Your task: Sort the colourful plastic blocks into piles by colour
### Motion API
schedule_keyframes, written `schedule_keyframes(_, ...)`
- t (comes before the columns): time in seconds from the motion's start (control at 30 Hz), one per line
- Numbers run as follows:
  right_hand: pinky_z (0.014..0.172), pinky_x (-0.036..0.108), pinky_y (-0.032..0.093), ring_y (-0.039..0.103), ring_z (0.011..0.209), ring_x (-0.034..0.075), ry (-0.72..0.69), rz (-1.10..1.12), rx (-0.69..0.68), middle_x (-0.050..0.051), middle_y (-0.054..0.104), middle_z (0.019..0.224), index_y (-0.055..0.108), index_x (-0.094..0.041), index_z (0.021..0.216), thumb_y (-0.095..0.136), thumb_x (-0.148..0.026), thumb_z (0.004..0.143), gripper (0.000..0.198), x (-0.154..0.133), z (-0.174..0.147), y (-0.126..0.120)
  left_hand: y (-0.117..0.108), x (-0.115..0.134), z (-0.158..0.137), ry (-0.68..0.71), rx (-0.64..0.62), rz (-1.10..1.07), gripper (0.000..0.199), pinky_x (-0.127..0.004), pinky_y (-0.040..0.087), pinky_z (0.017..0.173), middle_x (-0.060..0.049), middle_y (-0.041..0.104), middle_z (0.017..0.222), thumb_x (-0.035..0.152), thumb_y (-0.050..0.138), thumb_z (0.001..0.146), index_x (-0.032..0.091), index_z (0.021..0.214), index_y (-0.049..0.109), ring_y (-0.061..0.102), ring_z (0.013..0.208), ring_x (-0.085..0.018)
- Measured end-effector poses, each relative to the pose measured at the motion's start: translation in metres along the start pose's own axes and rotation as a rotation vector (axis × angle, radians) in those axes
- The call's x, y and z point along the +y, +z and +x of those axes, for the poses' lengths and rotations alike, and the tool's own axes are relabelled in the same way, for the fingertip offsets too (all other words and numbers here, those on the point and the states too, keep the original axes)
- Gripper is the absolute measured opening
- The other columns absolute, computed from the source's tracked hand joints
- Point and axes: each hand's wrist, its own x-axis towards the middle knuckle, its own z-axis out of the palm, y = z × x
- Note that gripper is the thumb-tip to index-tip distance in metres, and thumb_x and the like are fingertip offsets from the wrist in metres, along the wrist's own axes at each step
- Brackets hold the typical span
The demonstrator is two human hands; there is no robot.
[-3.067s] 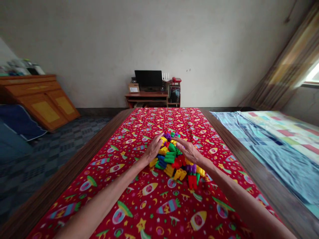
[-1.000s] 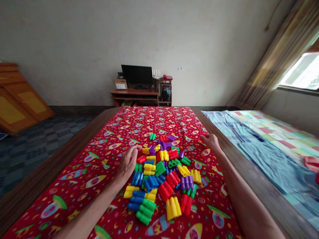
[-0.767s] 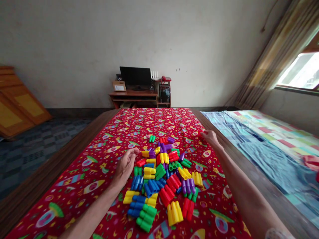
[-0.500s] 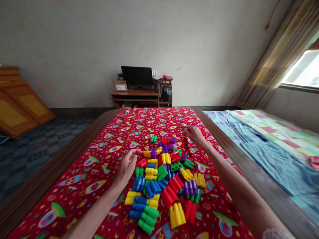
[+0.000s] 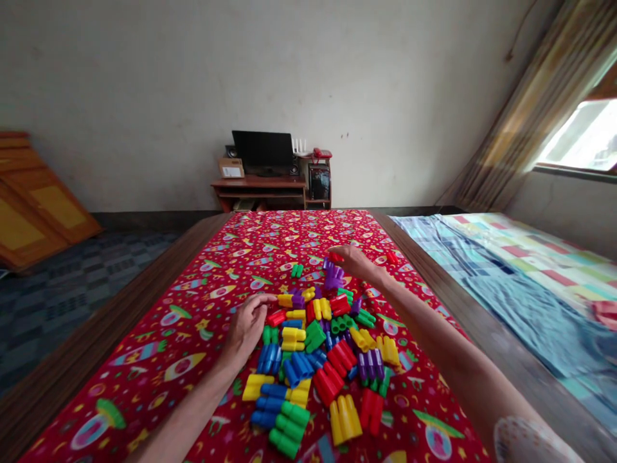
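Note:
Many plastic building blocks made of joined tubes lie in a loose pile on the table. My right hand is at the far edge of the pile, its fingers closed on a red block that they partly cover. Just below and beside it are purple blocks. At the pile's left edge, my left hand lies with fingers loosely stretched out. Its fingertips come close to a yellow block; whether they touch is unclear. Near its thumb is another red block.
A lone red block rests near the table's right side, and a small green block beyond the pile. A red patterned cloth covers the table. On the right is a bed; a desk with a monitor stands against the wall.
My right hand has moved left from beside the lone red block to the pile's far edge and taken hold of a red block there. The left fingers have stretched slightly toward the pile.

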Motion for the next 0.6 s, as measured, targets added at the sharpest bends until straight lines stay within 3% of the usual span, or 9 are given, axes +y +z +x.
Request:
schedule_keyframes(0.1, 0.072, 0.027, 0.047, 0.066, 0.081, 0.02, 0.16, -0.008, 0.058, 0.012, 0.073, 0.092, 0.07, -0.012, 0.107, 0.055, -0.01, 0.082, 0.03, 0.034, -0.019, -0.016, 0.001, -0.002, 0.001, 0.018, -0.019, -0.011, 0.026, -0.036, 0.054, 0.087, -0.006, 0.07, 0.099, 0.035, 0.044, 0.078, 0.022, 0.085, 0.066, 0.067, 0.092, -0.023)
schedule_keyframes(0.23, 0.067, 0.025, 0.047, 0.065, 0.072, 0.018, 0.177, 0.189, 0.065, 0.007, 0.074, 0.083, 0.074, -0.012, 0.098, 0.059, -0.016, 0.079, 0.025, 0.047, -0.034, -0.021, 0.003, -0.006, 0.002, 0.045, -0.018, -0.015, 0.026, -0.037, 0.055, 0.086, -0.007, 0.07, 0.098, 0.035, 0.044, 0.079, 0.021, 0.083, 0.066, 0.067, 0.091, -0.023)
schedule_keyframes(0.37, 0.061, 0.023, 0.047, 0.063, 0.067, 0.015, 0.161, 0.395, 0.085, 0.004, 0.074, 0.087, 0.071, -0.015, 0.11, 0.063, -0.021, 0.078, 0.034, 0.013, -0.035, -0.013, 0.002, 0.003, -0.001, 0.03, -0.01, -0.011, 0.03, -0.037, 0.055, 0.084, -0.008, 0.07, 0.098, 0.04, 0.044, 0.082, 0.02, 0.086, 0.066, 0.066, 0.093, -0.024)
schedule_keyframes(0.47, 0.071, 0.025, 0.049, 0.066, 0.081, 0.017, 0.006, 0.447, 0.167, 0.006, 0.072, 0.099, 0.07, -0.017, 0.11, 0.065, -0.02, 0.077, 0.034, -0.024, -0.034, -0.009, -0.001, 0.017, -0.007, 0.024, -0.052, -0.031, 0.04, -0.038, 0.051, 0.092, -0.01, 0.066, 0.115, 0.047, 0.04, 0.089, 0.019, 0.106, 0.063, 0.062, 0.107, -0.025)
schedule_keyframes(0.6, 0.08, 0.028, 0.049, 0.065, 0.092, 0.018, -0.17, 0.467, 0.223, 0.008, 0.07, 0.106, 0.068, -0.018, 0.111, 0.063, -0.02, 0.081, 0.031, -0.067, -0.032, -0.008, 0.0, 0.029, -0.017, 0.161, -0.19, -0.064, 0.06, -0.044, 0.035, 0.111, -0.013, 0.055, 0.136, 0.059, 0.039, 0.089, 0.019, 0.133, 0.049, 0.047, 0.13, -0.028)
